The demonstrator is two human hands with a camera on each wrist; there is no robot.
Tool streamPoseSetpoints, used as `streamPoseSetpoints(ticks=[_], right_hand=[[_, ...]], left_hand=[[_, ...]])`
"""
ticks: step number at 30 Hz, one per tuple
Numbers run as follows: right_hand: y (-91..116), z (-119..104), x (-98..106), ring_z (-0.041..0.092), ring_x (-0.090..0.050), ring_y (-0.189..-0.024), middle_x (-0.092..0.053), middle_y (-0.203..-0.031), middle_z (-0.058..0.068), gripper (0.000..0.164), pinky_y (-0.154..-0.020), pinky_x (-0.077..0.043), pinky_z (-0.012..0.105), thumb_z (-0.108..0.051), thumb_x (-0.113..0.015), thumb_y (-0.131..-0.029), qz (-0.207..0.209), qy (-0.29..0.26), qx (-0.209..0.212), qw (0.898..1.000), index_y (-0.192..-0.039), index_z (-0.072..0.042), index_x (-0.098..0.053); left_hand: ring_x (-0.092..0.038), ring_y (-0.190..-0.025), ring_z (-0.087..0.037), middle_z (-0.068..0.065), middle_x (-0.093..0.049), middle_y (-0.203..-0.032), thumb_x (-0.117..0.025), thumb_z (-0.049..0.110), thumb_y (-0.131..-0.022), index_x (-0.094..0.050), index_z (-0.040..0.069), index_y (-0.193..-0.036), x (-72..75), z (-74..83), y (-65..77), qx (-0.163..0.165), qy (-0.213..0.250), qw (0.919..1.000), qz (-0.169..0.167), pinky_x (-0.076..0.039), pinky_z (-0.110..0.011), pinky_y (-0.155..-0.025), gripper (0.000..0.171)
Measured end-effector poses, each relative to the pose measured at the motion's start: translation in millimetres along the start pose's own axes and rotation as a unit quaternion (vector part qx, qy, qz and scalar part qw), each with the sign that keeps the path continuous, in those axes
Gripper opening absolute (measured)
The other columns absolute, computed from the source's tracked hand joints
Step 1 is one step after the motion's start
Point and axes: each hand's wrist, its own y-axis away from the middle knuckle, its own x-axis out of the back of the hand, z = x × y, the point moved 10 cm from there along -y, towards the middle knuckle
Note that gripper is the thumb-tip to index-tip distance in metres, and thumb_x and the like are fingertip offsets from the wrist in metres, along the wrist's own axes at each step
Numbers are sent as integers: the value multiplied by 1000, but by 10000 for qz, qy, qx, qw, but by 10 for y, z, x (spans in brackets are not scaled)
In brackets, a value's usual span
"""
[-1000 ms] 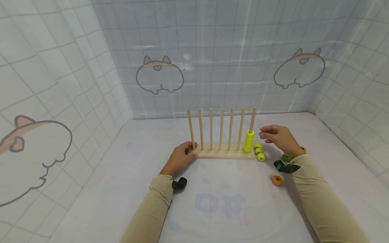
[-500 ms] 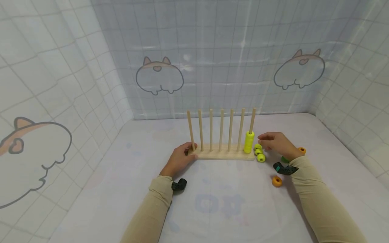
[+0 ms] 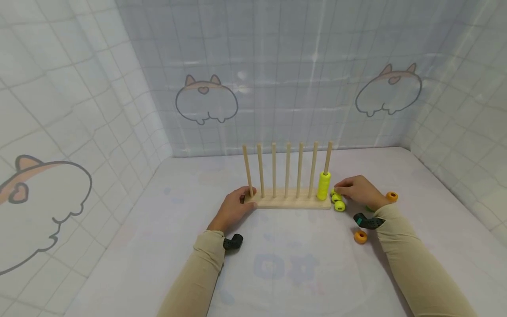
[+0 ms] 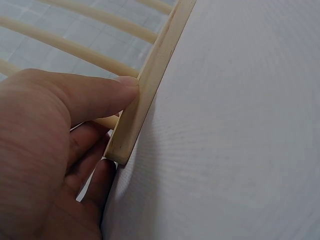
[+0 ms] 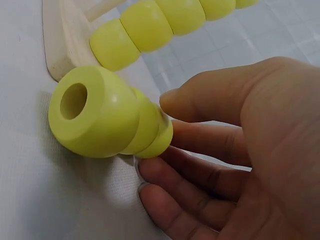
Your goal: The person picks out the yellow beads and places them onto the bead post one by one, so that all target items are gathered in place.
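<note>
A wooden peg rack [image 3: 291, 203] with several upright pegs stands on the table; yellow beads [image 3: 324, 186] are stacked on its rightmost peg. My left hand [image 3: 233, 206] grips the rack's left end, thumb along the front edge of the base [image 4: 131, 115] in the left wrist view. Just right of the rack, three loose yellow beads lie in a row, the nearest bead [image 5: 92, 112] showing its hole. At the far bead [image 5: 162, 137] of this row, my right hand [image 3: 361, 192] has its thumb and fingers curled round the sides, pinching it.
An orange bead [image 3: 360, 237] lies in front of the right wrist, and another orange bead [image 3: 391, 197] sits beyond it. A green bead [image 3: 370, 208] is mostly hidden under the right wrist. Tile-patterned curtains [image 3: 277, 88] border the table at the back and sides.
My right hand has come down from above, beside the stacked peg, to the far loose yellow bead. The left hand has kept its grip on the rack.
</note>
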Motion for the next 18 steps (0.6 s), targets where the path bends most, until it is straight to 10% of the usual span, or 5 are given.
streamPoseSetpoints(ticks=[18], right_hand=[[-5, -16, -10, 26, -54, -96, -67, -115, 14, 44, -80, -45, 38, -35, -62, -99, 44, 439, -39, 9990, -125, 0, -68]], left_hand=[[-61, -113, -22, -3, -61, -133, -75, 19, -91, -65, 17, -125, 3, -6, -1, 9, -5, 10000, 1, -45, -42, -100, 35]])
